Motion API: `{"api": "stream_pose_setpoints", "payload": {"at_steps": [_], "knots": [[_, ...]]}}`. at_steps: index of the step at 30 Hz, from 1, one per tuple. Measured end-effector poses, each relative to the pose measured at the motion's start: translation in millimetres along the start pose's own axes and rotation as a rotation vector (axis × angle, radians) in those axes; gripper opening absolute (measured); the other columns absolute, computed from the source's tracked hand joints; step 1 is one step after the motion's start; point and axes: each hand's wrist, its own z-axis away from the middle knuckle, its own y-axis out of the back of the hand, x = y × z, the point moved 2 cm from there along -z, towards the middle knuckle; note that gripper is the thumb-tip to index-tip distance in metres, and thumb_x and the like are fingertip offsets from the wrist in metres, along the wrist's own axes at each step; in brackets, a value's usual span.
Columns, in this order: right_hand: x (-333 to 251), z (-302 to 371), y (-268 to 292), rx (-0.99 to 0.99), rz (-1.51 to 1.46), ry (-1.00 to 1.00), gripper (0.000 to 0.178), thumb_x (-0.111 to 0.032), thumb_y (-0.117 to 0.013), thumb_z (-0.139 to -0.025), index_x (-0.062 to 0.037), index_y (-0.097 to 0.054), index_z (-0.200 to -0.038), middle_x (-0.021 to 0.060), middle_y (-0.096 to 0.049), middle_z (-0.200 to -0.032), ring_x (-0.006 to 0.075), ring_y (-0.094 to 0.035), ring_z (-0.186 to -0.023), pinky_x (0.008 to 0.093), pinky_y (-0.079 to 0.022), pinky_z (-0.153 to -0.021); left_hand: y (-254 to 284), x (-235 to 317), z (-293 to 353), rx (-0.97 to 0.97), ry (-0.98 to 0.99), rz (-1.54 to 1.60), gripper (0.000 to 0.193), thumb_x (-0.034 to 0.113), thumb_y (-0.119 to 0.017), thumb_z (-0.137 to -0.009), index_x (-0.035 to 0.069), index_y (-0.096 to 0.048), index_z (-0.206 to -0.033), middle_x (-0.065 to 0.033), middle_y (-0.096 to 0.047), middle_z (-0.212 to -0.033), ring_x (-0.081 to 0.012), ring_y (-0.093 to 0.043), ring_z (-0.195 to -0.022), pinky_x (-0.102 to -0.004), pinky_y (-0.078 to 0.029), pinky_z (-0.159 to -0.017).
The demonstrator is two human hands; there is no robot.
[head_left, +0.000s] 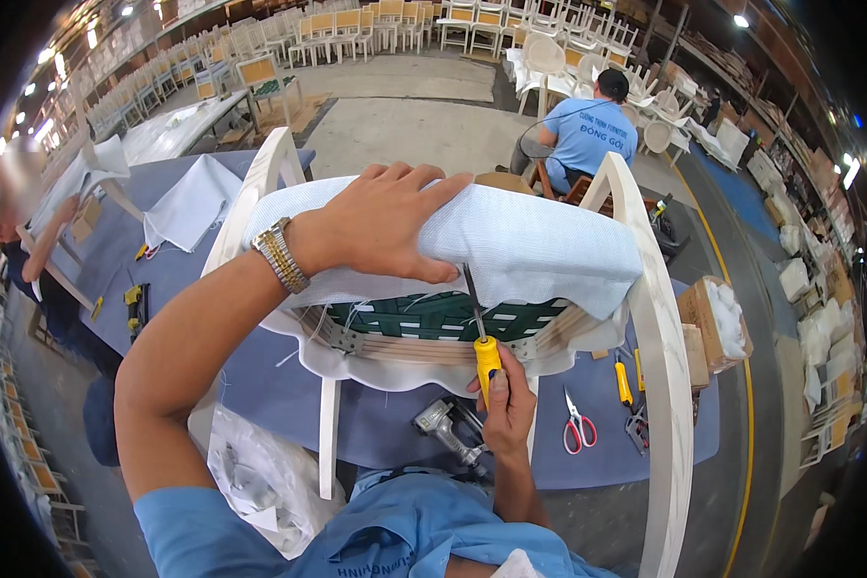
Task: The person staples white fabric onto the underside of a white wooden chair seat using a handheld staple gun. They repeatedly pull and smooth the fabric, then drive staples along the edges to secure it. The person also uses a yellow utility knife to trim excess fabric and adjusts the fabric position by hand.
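Note:
A white wooden chair frame [657,318] stands on its side or tilted before me, with pale blue-white fabric [559,236] draped over its padded seat. My left hand [385,220] presses flat on that fabric, fingers spread, thumb close to the tool's tip. In my right hand [509,400] is a screwdriver-like tool with a yellow handle [487,358]; its dark shaft points up and the tip meets the fabric near its lower edge. Below that edge, woven dark green webbing [414,316] and curved wooden rails show, with loose threads hanging.
On the blue-grey table [366,414] lie a staple gun [445,429], red-handled scissors [577,432] and another yellow-handled tool [622,381]. A cardboard box [705,328] sits at right. One co-worker [592,135] sits ahead; another [43,241] works at the left.

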Motion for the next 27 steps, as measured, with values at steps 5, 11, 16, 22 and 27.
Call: {"api": "stream_pose_setpoints", "payload": {"at_steps": [5,11,16,22,27], "knots": [[-24,-5,5,0.080,0.132,0.021,0.042,-0.015,-0.050,-0.104,0.0002,-0.050,-0.144,0.0122,-0.066,-0.105,0.0079,-0.055,-0.068,0.0221,-0.046,-0.060,3,-4,0,-0.001,0.005,0.003,0.098,0.059,-0.072,-0.078,0.005,-0.038,-0.152,-0.0241,-0.050,-0.143,-0.0408,-0.050,-0.130,-0.0478,-0.035,-0.112],[-45,-7,6,0.090,0.419,0.187,0.037,-0.012,-0.057,-0.100,0.0020,-0.058,-0.135,0.0178,-0.067,-0.106,0.0259,-0.065,-0.089,0.0348,-0.051,-0.081,3,0,-1,0.004,0.014,0.014,0.098,0.060,-0.072,-0.078,0.005,-0.038,-0.152,-0.0249,-0.049,-0.143,-0.0409,-0.049,-0.132,-0.0475,-0.034,-0.113],[-54,-8,6,0.111,0.409,0.181,0.041,-0.003,-0.063,-0.093,-0.0015,-0.061,-0.134,0.0162,-0.063,-0.092,0.0265,-0.060,-0.076,0.0335,-0.051,-0.070,3,-1,-2,-0.002,0.018,-0.001,0.100,0.061,-0.072,-0.077,0.004,-0.038,-0.152,-0.0257,-0.048,-0.143,-0.0417,-0.047,-0.133,-0.0483,-0.034,-0.113],[-45,-10,2,0.132,0.413,0.299,0.044,-0.003,-0.068,-0.089,0.0012,-0.061,-0.133,0.0186,-0.067,-0.102,0.0294,-0.064,-0.077,0.0332,-0.053,-0.073,3,2,0,0.011,0.011,-0.047,0.100,0.059,-0.071,-0.078,0.003,-0.036,-0.152,-0.0267,-0.048,-0.143,-0.0427,-0.049,-0.129,-0.0497,-0.035,-0.111],[4,-19,-9,0.136,0.055,0.184,0.038,-0.007,-0.066,-0.093,0.0024,-0.059,-0.129,0.0135,-0.067,-0.102,0.0177,-0.063,-0.084,0.0282,-0.051,-0.078,3,8,-2,0.015,0.012,-0.085,0.097,0.055,-0.070,-0.078,0.002,-0.036,-0.152,-0.0266,-0.047,-0.142,-0.0419,-0.050,-0.126,-0.0500,-0.037,-0.108]]}}
